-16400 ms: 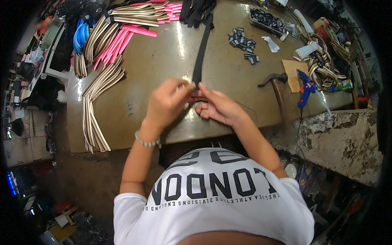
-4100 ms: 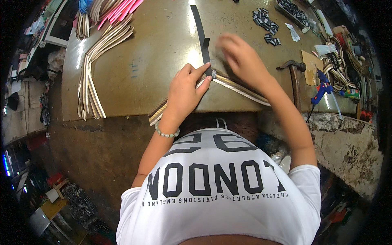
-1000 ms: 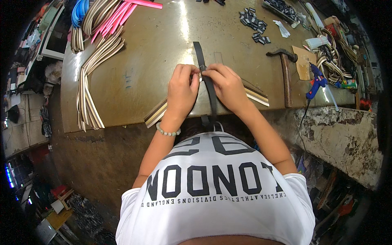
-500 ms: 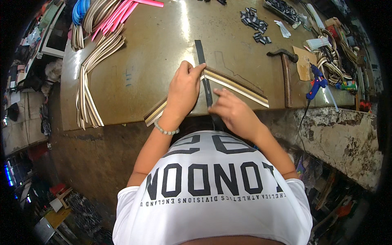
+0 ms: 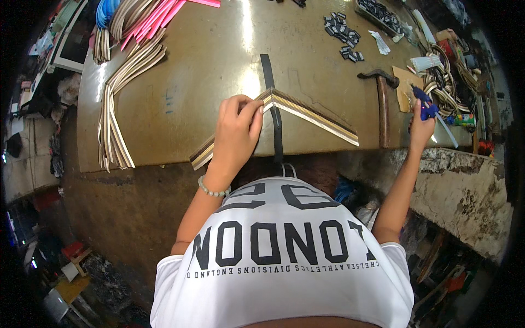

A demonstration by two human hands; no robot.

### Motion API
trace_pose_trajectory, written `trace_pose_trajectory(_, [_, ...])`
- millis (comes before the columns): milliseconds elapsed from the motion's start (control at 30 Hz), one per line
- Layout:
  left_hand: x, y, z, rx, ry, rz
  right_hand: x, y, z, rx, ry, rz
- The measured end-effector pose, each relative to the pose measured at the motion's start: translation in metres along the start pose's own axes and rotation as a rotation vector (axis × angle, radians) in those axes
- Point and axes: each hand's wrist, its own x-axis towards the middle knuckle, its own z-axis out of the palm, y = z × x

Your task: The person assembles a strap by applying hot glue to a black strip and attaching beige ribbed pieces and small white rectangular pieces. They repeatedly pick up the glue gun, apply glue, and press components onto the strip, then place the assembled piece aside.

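Your worktop point(image 5: 197, 126) is smooth, shiny and greeny-brown, with a bright streak of light on it. Brown floor point(image 5: 109, 218) shows below it on the left, and a rough, peeling ledge point(image 5: 459, 180) is at the right. The edges of the room are dark and full of clutter. The striped band point(image 5: 317, 118) is near the front of the worktop, bent like a roof, and crosses a long black strip point(image 5: 266, 71) at its peak. Your left hand point(image 5: 238, 128) pinches the band just left of that peak. Your right hand point(image 5: 422, 129) is wrapped round the blue glue gun point(image 5: 427, 111), far to the right. A hammer point(image 5: 384, 109) lies in between, just beside a brown card point(image 5: 404, 90). Little black pieces point(image 5: 342, 33) sit farther back. Striped strips point(image 5: 117, 98) and pink strips point(image 5: 156, 22) lie on the left. Your left hand hides part of the band. The pink strips and a blue bundle point(image 5: 105, 12) are cut off at the top. You can't tell if the gun touches the worktop.
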Motion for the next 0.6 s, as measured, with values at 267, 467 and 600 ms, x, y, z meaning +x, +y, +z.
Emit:
trace_pose_trajectory(267, [0.014, -0.016, 0.012, 0.094, -0.003, 0.077, -0.084, -0.163, 0.076, 0.197, -0.708, -0.413])
trace_pose_trajectory(467, [0.014, -0.015, 0.011, 0.064, 0.016, 0.060, -0.080, -0.169, 0.104, 0.046, -0.764, -0.469])
trace_pose_trajectory(600, [0.014, -0.015, 0.013, 0.047, 0.030, 0.050, -0.083, -0.174, 0.098, 0.011, -0.787, -0.451])
